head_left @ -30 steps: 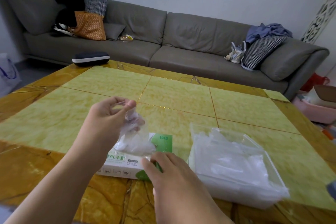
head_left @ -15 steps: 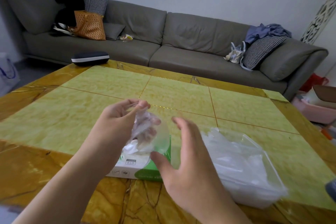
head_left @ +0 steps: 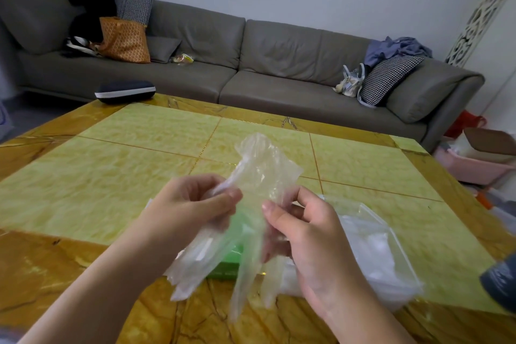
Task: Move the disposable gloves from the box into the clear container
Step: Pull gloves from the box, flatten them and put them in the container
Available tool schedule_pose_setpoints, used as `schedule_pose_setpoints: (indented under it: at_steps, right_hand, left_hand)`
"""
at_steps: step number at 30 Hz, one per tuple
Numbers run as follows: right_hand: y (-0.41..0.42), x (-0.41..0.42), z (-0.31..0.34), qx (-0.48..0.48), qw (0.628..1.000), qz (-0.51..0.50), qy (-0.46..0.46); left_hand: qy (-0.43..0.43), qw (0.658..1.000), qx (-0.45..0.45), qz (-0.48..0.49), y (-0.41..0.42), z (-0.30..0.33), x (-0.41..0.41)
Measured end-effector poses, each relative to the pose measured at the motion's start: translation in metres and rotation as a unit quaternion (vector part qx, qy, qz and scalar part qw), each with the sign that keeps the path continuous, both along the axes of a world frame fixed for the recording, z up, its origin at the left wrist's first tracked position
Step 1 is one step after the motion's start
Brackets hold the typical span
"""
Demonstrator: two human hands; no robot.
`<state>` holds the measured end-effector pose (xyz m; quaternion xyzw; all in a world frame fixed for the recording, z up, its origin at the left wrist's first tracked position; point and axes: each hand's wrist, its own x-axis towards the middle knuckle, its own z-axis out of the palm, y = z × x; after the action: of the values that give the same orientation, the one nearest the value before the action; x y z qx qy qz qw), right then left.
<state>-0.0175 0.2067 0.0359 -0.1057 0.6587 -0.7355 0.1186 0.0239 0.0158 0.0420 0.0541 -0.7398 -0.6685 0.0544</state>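
- Left hand point(head_left: 192, 204) and right hand point(head_left: 304, 232) are both pinching one glove point(head_left: 259, 176) at frame centre, above the table point(head_left: 111, 176).
- Box point(head_left: 231, 262) is showing green beneath it.
- Container point(head_left: 391, 254) is sitting lower right, holding gloves.

A thin, clear plastic disposable glove point(head_left: 259, 176) hangs in the air above the table, crumpled at its upper end and pinched on two sides, its long fingers dangling down over the near edge. Behind and below it, mostly hidden by the film, the glove box point(head_left: 231, 262) lies flat on the tabletop, showing only a green side and corner. Just to the right of the box sits the clear container point(head_left: 391, 234), a shallow rectangular tub with see-through walls, holding a loose heap of whitish translucent gloves point(head_left: 374, 254).
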Motion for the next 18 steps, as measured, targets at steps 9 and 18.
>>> schedule_pose_setpoints:
  at_steps: [9,18]
  right_hand:
    - [0.021,-0.004,0.019,-0.016,1.000,0.020,0.005]
    - [0.033,-0.010,0.013,0.017,1.000,-0.009,0.006]
  left_hand:
    - [-0.043,0.995,0.074,-0.057,0.002,0.006,0.005]
    - [-0.081,0.992,0.005,-0.092,0.014,0.022,0.011]
